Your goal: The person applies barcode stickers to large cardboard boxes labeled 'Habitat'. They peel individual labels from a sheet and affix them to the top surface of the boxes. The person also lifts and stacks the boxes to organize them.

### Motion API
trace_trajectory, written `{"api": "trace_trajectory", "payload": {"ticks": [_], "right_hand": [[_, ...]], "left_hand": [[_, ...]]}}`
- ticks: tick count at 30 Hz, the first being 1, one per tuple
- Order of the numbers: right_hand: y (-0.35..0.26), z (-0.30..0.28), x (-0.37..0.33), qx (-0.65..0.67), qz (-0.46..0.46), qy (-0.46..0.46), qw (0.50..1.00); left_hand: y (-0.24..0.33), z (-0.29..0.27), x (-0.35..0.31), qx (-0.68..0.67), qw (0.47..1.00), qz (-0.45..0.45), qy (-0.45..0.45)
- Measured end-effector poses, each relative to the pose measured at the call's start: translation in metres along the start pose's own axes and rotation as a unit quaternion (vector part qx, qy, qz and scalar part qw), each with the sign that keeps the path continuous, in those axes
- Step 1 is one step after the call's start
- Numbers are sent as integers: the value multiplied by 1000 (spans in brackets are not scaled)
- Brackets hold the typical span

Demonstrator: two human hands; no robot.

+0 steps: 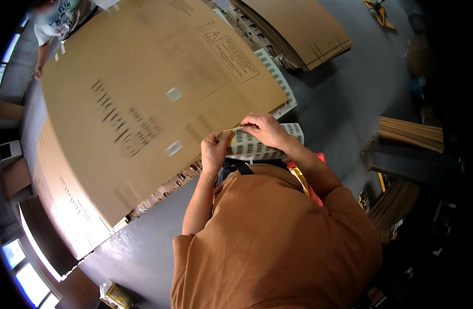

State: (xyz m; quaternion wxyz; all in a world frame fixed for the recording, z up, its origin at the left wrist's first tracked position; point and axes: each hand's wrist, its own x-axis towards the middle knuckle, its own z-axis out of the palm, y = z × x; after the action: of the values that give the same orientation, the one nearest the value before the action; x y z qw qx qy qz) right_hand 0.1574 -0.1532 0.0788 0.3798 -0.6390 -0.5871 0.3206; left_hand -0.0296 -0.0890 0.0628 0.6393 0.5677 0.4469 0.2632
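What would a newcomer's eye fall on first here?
Probably the large, flat brown cardboard sheet spanning the upper left. Next, near the centre, the left hand holds a white sheet of black barcode labels, the right hand at its upper edge. Below, the orange-brown shirt fills the lower middle.

The cardboard [123, 62] lies upper left, two stickers [173, 94] on it. The sticker sheet [252, 146] is in the middle, by the cardboard's edge. A stack [301, 31] (near the top) sits right of the cardboard.
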Motion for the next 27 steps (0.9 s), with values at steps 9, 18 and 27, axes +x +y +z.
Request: {"api": "trace_trajectory", "payload": {"ticks": [9, 18, 27], "right_hand": [[4, -11, 23, -252, -200, 49, 945], [58, -47, 170, -63, 24, -130, 989], [147, -12, 265, -133, 26, -278, 951]], "left_hand": [[-1, 17, 22, 43, 989, -80, 113], [-59, 15, 83, 88, 993, -60, 52], [-52, 31, 144, 324, 937, 127, -11]]}}
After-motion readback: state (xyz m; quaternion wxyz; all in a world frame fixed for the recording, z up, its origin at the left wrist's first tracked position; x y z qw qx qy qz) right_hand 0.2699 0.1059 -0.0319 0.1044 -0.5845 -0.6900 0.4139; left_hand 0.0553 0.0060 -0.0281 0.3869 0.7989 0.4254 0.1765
